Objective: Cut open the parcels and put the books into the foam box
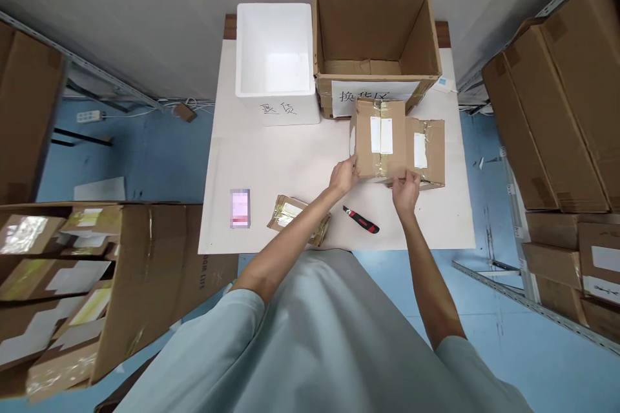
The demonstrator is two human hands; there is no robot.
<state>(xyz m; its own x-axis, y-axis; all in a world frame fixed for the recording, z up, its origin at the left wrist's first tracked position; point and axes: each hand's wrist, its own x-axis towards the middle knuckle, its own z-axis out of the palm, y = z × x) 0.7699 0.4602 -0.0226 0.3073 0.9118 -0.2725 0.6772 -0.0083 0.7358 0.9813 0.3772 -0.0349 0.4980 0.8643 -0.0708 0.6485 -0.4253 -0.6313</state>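
A taped cardboard box [364, 142] with two white labels is between my two hands, in front of the large open carton. My left hand [345, 175] grips its lower left corner. At the lower right corner, the fingers of my right hand [405, 192] are closed on the box's edge. Just right of it sits a second taped cardboard box [436, 148] with a white label, partly covered by the first. A red and black utility knife [361, 219] lies on the table below my hands. Under my left forearm is a small flattened taped package [285, 210], partly hidden.
A white foam box [290, 110] and a large open carton [378, 68] with a handwritten sign stand at the table's back. A phone [239, 208] lies at left on the table [271, 161]. A carton of parcels [159, 258] is lower left; shelved boxes [557, 103] stand right.
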